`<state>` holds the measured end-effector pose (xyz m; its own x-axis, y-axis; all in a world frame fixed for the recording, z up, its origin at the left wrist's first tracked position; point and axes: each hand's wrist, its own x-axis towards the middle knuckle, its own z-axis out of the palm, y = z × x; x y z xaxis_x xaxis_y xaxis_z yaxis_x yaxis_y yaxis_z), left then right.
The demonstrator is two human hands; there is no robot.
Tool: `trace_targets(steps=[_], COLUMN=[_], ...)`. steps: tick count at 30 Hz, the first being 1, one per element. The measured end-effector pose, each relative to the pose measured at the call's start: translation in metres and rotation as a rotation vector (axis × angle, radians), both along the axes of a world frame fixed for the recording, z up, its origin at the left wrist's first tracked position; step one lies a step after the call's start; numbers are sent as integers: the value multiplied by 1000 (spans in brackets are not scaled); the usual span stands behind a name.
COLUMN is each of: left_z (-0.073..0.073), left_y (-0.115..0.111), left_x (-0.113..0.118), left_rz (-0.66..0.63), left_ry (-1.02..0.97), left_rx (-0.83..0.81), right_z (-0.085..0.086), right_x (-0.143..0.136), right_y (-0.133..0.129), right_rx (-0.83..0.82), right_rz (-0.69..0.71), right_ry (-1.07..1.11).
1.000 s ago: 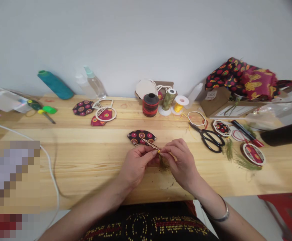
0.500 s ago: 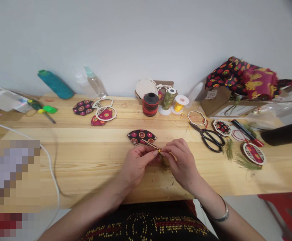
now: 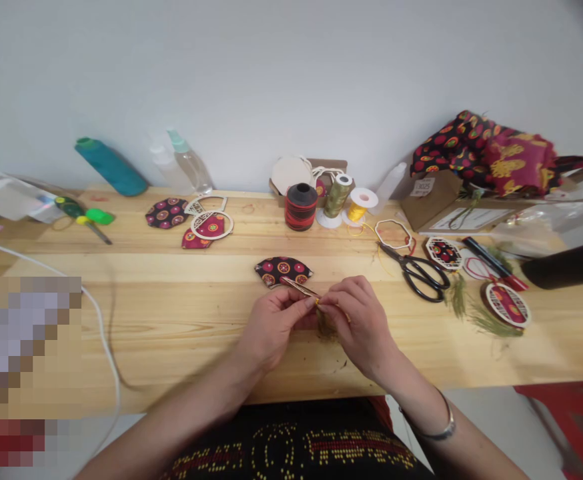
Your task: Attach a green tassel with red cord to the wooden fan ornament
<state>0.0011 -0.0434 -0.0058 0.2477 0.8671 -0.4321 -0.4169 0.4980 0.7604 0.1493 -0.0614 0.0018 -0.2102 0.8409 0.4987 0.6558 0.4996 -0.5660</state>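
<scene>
My left hand (image 3: 274, 320) is closed, its thumb and fingers pinching a thin ornament piece (image 3: 299, 287) with pale edges, seen nearly edge-on. At the fingertips, a bit of yellow thread (image 3: 317, 302) shows on that piece. My right hand (image 3: 360, 313) is closed too, pinching at the yellow thread right beside the left fingertips. Beneath them hangs an olive-green tassel (image 3: 327, 327), partly hidden by the right fingers. Just beyond the hands lies a dark fan-shaped fabric piece (image 3: 284, 270) with a round-fruit pattern.
Black-handled scissors (image 3: 424, 279) lie to the right, by an octagonal ornament (image 3: 443, 254) and an oval one (image 3: 507, 305). Thread spools (image 3: 300, 208) stand at the back near a cardboard box (image 3: 429, 205) heaped with fabric. A white cable (image 3: 100, 320) crosses the left side.
The pale-edged piece has turned slightly, showing more of its width. More of the tassel shows under the fingers. Both hands keep their pinch in nearly the same place.
</scene>
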Motion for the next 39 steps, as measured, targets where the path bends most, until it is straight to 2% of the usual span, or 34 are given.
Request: trace_targets(steps=[15,24,33,39], left_z=[1,1,0,-1], left_y=[1,1,1,1], left_x=[0,0,0,0], left_rz=[-33,-11,-52,-31], left_ry=[-27,-9,-40,-42], left_rx=[-26,-27,-66,-90], right_z=[-3,-4,-3,-3], right_x=[0,1,0,-1], right_y=[0,0,-2,-2], right_rx=[-22,-28,68,101], right_rz=[6,2,-29,-30], right_ry=[9,-23,-123,-162])
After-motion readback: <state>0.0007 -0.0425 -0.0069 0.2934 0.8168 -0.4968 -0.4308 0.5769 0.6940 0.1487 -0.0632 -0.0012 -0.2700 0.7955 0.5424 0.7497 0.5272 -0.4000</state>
